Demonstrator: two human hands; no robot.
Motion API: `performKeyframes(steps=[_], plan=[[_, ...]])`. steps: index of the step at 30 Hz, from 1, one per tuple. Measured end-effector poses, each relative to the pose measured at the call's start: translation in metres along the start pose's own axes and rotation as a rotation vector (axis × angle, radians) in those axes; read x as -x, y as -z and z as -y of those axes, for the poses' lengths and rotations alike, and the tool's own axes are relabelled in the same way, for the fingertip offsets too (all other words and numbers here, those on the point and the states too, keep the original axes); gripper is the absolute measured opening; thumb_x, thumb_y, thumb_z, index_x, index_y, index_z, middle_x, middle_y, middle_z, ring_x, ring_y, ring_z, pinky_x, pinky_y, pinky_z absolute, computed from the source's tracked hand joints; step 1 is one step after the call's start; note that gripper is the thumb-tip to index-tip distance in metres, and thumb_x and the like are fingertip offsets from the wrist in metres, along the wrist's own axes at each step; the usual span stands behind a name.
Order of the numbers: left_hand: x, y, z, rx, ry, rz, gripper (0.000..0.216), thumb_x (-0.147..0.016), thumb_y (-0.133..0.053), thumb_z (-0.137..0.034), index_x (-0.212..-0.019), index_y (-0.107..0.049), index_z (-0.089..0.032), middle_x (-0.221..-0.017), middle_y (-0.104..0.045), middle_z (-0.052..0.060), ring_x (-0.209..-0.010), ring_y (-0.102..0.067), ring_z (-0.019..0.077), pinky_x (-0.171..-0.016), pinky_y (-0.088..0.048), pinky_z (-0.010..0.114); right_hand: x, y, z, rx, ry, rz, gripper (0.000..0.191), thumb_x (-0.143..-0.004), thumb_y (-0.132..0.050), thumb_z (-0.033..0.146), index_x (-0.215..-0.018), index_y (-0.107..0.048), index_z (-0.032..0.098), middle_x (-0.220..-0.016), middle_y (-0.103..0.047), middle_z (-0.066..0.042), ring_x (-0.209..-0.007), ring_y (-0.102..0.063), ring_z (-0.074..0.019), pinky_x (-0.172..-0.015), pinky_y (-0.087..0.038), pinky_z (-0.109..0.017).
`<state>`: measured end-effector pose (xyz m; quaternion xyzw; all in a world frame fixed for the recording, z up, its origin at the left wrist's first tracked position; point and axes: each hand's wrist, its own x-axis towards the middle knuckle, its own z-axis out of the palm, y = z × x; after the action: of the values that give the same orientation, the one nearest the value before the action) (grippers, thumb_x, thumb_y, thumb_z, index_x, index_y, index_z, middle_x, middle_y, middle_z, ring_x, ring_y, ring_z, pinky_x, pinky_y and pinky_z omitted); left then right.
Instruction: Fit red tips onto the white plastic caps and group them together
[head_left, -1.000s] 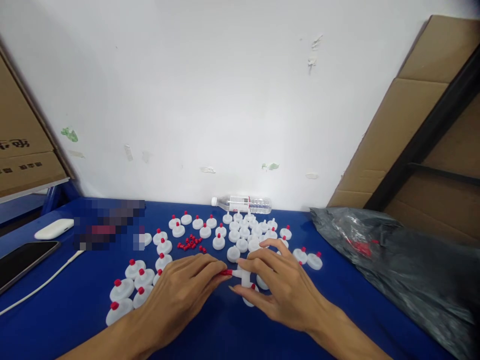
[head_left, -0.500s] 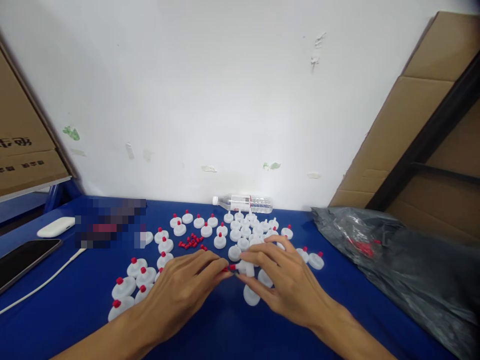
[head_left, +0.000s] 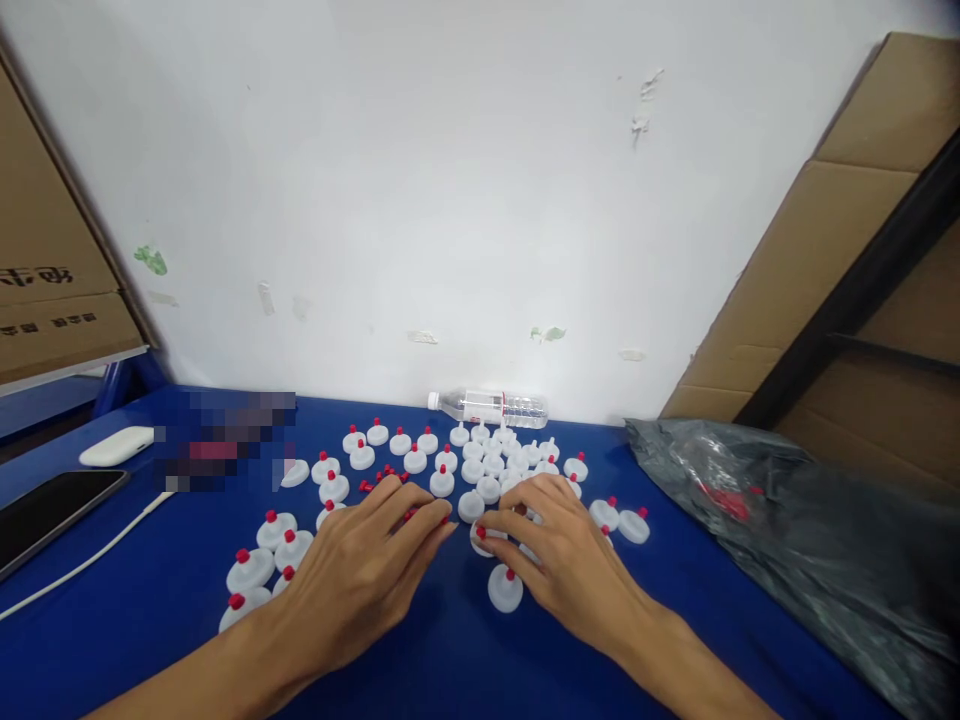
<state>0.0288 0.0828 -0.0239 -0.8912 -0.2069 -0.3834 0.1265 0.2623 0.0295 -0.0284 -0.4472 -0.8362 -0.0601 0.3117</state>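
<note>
My left hand [head_left: 360, 565] lies low over the blue table [head_left: 450, 660], fingers stretched forward and spread onto the little heap of loose red plugs [head_left: 382, 476]; nothing shows clearly in its grip. My right hand [head_left: 559, 555] is beside it, fingers curled down on a white cap [head_left: 482, 538] with a red dot showing at its edge. A white cap with a red plug [head_left: 505, 588] lies on the table just under the right hand's thumb. White caps with red plugs [head_left: 259, 565] stand in rows at the left; several plain white caps [head_left: 491, 462] are bunched behind the hands.
A clear water bottle [head_left: 489, 408] lies against the white wall. A black plastic bag [head_left: 810, 520] with red bits inside fills the right side. At the left lie a phone [head_left: 45, 515], a white cable [head_left: 90, 565] and a white case [head_left: 116, 445]. Cardboard boxes [head_left: 45, 290] flank both sides.
The hands, which were pressing a red plug into a white cap between them, have parted. That cap now lies on the table; the left fingers have reached forward to the red plugs.
</note>
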Motion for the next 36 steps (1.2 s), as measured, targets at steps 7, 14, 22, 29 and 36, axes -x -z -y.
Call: performKeyframes(steps=[7,14,22,29,36], plan=[[0.007,-0.004,-0.001,0.008,0.009,0.056,0.020,-0.099,-0.055,-0.012,-0.117,-0.061,-0.019,-0.100,-0.065,0.006,-0.086,-0.056,0.0212,-0.063,-0.051,0.030,-0.001,0.006,-0.002,0.033,-0.091,0.021,0.019,-0.101,-0.060,0.032,-0.117,-0.067,0.025,-0.102,-0.071,-0.002,-0.098,-0.060,-0.0218,-0.097,-0.040,-0.045],[0.012,-0.006,0.004,0.035,-0.004,0.099,0.039,-0.094,-0.051,0.001,-0.126,-0.059,-0.020,-0.108,-0.064,0.007,-0.091,-0.056,0.0217,-0.065,-0.050,0.030,0.001,0.005,-0.010,0.074,-0.135,0.106,0.007,-0.096,-0.066,0.022,-0.098,-0.071,0.026,-0.096,-0.069,0.000,-0.095,-0.060,-0.0216,-0.092,-0.045,-0.045],[0.008,-0.005,0.003,0.099,-0.036,0.078,0.019,-0.099,-0.056,-0.009,-0.112,-0.064,-0.020,-0.096,-0.066,0.003,-0.083,-0.056,0.0179,-0.068,-0.051,0.029,0.000,0.009,0.001,0.006,-0.090,0.008,0.013,-0.101,-0.055,0.021,-0.112,-0.063,0.022,-0.119,-0.071,-0.005,-0.115,-0.065,-0.0210,-0.097,-0.053,-0.041],[0.009,-0.002,0.005,0.091,-0.028,0.108,0.039,-0.093,-0.049,0.003,-0.119,-0.063,-0.022,-0.107,-0.067,0.005,-0.091,-0.057,0.0199,-0.069,-0.052,0.029,0.002,-0.002,-0.008,0.122,-0.080,0.060,0.017,-0.098,-0.061,0.021,-0.113,-0.071,0.024,-0.126,-0.068,-0.007,-0.121,-0.060,-0.0281,-0.100,-0.052,-0.052],[0.009,-0.003,0.003,0.099,-0.039,0.102,0.038,-0.093,-0.051,0.003,-0.121,-0.063,-0.020,-0.108,-0.069,0.006,-0.097,-0.059,0.0211,-0.074,-0.056,0.031,0.000,0.002,-0.008,0.063,-0.040,-0.013,0.010,-0.098,-0.062,0.017,-0.104,-0.067,0.023,-0.120,-0.071,-0.006,-0.114,-0.065,-0.0251,-0.096,-0.053,-0.048]])
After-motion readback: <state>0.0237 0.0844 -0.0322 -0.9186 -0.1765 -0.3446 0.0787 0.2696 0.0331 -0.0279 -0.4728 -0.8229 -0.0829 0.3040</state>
